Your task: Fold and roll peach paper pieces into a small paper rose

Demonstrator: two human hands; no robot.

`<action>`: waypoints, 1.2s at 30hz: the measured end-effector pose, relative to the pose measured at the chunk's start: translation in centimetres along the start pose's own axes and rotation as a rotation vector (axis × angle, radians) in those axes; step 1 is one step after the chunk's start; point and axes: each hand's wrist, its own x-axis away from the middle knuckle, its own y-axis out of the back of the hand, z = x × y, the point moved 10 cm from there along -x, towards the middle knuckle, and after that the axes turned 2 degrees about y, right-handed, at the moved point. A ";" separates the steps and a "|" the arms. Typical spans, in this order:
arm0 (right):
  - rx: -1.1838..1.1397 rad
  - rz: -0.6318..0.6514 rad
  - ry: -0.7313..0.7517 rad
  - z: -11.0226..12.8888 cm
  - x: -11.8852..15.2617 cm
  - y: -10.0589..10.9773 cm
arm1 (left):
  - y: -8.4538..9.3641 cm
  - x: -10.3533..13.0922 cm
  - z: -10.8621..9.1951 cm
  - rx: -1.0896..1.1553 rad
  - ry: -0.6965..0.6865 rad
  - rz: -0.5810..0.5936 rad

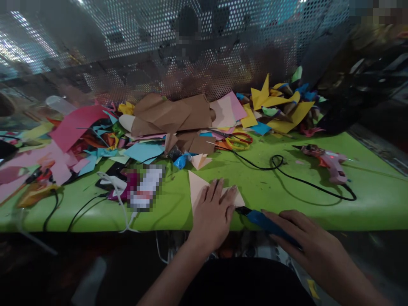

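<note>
Under my left hand (213,214) lies a pale pink piece of folded paper (198,183), pressed flat against the green table (274,182) near its front edge. The fingers of that hand are stretched out over the sheet. My right hand (299,233) is wrapped round a blue utility knife (266,223). The knife's dark tip meets the paper's lower right side, just beyond my left fingers. Part of the paper is hidden by my left hand, and the blade itself is hard to make out.
A pink glue gun (333,163) with a black cord lies at right. Scissors (237,139) with yellow and orange handles rest behind the paper. Coloured paper scraps (60,157), brown paper (174,114) and yellow folded pieces (287,102) crowd the back. A phone (148,187) with a white cable lies left.
</note>
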 end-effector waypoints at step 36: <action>-0.171 0.092 -0.016 0.1 -1.5 -0.9 | 0.7 0.6 2.6 -0.037 -0.028 -0.010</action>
